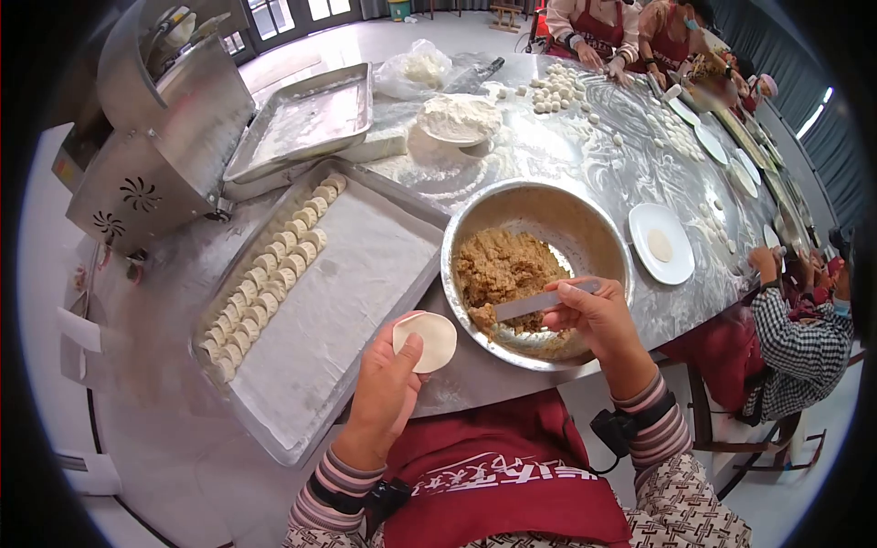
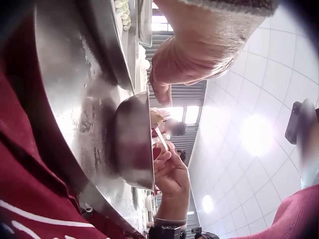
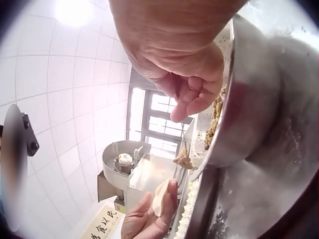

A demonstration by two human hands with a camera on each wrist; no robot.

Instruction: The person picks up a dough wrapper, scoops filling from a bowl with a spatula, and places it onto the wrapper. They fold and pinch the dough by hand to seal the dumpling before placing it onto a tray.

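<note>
My left hand (image 1: 382, 388) holds a round, pale dough wrapper (image 1: 437, 342), thumb lying over it, just left of a large steel bowl (image 1: 594, 217). Brown minced filling (image 1: 502, 260) is heaped in the bowl. Over the bowl's near side, my right hand (image 1: 598, 320) pinches a flat filling spatula (image 1: 525, 308) between thumb and fingers. A small lump of filling (image 3: 184, 159) clings to the spatula's tip, pointing toward the wrapper. In the right wrist view, the wrapper (image 3: 161, 196) is seen nearly edge-on, slightly curved.
Left of the bowl lies a lined metal tray (image 1: 352, 274) with rows of folded dumplings (image 1: 265, 288). Beyond are an empty-looking tray (image 1: 306, 119), a flour bowl (image 1: 459, 119) and dough pieces (image 1: 559, 89). A white plate (image 1: 676, 265) bears one wrapper. Other people work around the table.
</note>
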